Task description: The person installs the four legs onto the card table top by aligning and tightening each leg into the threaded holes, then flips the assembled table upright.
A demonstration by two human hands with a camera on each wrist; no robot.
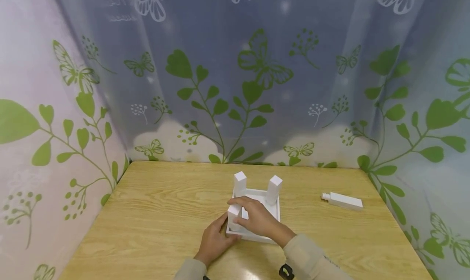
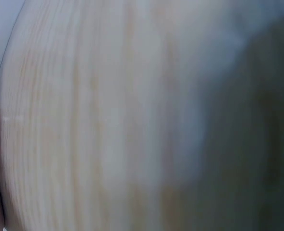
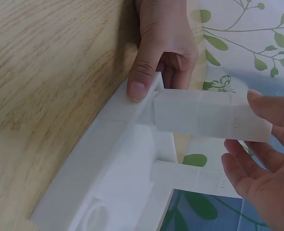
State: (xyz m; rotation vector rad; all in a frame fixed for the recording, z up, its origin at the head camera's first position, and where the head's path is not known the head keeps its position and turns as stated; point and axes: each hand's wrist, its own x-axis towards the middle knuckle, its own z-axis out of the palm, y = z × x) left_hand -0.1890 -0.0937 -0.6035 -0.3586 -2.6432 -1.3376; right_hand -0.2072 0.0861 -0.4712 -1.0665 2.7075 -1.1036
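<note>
A square white base [image 1: 257, 238] with a raised rim lies on the table, and white square posts stand upright at its corners. My right hand [image 1: 258, 218] reaches across the base and pinches the top of the near-left post [image 1: 232, 221] between thumb and fingers. In the right wrist view, the lower end of this post [image 3: 194, 113] meets the inside of the corner. My left hand [image 1: 214, 241] grips that same corner from outside, its thumb on the rim. The left wrist view is mostly blurred tabletop.
Two more posts stand at the far corners, the far-left post [image 1: 240, 183] and the far-right post [image 1: 274, 190]. A loose white post [image 1: 345, 201] with a narrower round end lies on the wooden table [image 1: 165, 202] at right. Patterned curtains [image 1: 220, 67] enclose the table's back and sides.
</note>
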